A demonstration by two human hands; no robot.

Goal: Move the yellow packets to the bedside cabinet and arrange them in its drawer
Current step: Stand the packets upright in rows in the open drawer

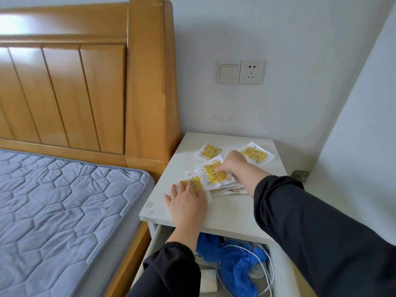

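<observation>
Several yellow packets in clear wrappers lie on the white bedside cabinet top (pixel 225 219). One packet (pixel 209 151) sits at the back, another (pixel 256 154) at the back right. A loose pile fills the middle, with one packet (pixel 215 175) on top. My right hand (pixel 232 162) pinches the upper edge of that top packet. My left hand (pixel 186 200) rests flat with straight fingers on the front packet (pixel 194 182) of the pile. Below the top, the cabinet's drawer (pixel 154 239) stands pulled out.
The drawer holds crumpled blue plastic (pixel 235 266), a white cable (pixel 265 273) and a small white roll (pixel 207 280). A wooden headboard (pixel 147 82) and a bed with a blue quilted mattress (pixel 64 211) stand to the left. Walls close in behind and right, with a switch and socket (pixel 241 71).
</observation>
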